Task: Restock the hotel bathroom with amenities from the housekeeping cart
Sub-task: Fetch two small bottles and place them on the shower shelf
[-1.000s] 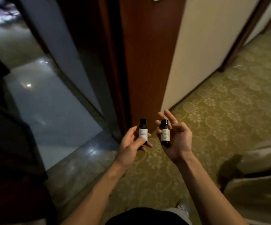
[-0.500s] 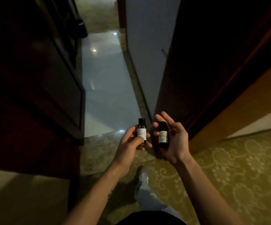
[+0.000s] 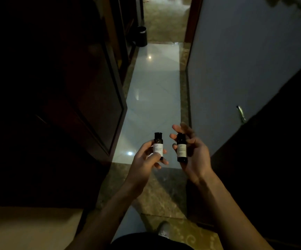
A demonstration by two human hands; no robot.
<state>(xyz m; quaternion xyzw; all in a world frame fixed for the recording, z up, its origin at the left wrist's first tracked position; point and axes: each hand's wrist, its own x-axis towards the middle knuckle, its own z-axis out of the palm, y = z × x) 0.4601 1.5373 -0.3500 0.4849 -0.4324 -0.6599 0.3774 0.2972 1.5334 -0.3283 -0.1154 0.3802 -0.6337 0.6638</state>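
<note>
Two small dark amenity bottles with white labels and black caps are held upright in front of me. My left hand (image 3: 146, 159) pinches the left bottle (image 3: 158, 146) between thumb and fingers. The right bottle (image 3: 181, 147) rests against the palm and fingers of my right hand (image 3: 193, 156), whose fingers are loosely curled around it. Both hands hover at chest height over the threshold of a dark room entry.
A pale glossy tiled floor (image 3: 155, 98) runs ahead between a dark wooden wardrobe (image 3: 70, 98) on the left and an open door (image 3: 245, 69) with a metal handle (image 3: 240, 112) on the right. A black bin (image 3: 141, 36) stands at the far left. My shoe (image 3: 164, 230) is on the patterned carpet.
I have turned from the corridor and stepped into the doorway; the view now looks straight down the entry hall. Both hands keep the same hold on the bottles.
</note>
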